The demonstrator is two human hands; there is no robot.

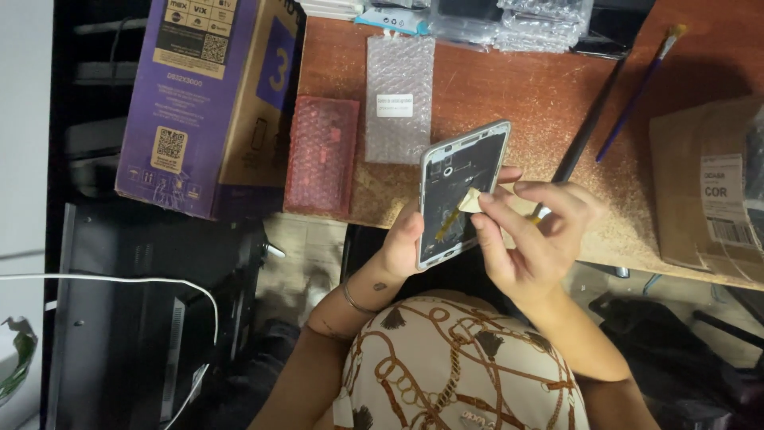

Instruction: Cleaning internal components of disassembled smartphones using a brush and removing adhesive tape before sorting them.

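My left hand [400, 253] holds an opened phone frame [460, 193] upright at the desk's front edge, its dark inner side with a silver rim facing me. A yellowish flex strip [450, 220] runs down its middle. My right hand [532, 235] pinches the pale upper end of that strip [469, 201] between thumb and forefinger, just over the frame's right side. A thin bracelet sits on my left wrist.
A brown wooden desk [493, 103] carries a red bubble-wrap pouch [322, 154], a clear bubble-wrap pouch [399, 99], a purple carton [211, 95] at left, a brown cardboard box [708, 187] at right, and a purple-handled brush [641, 84] beside a dark tool [585, 131]. Dark equipment with a white cable [159, 283] sits below left.
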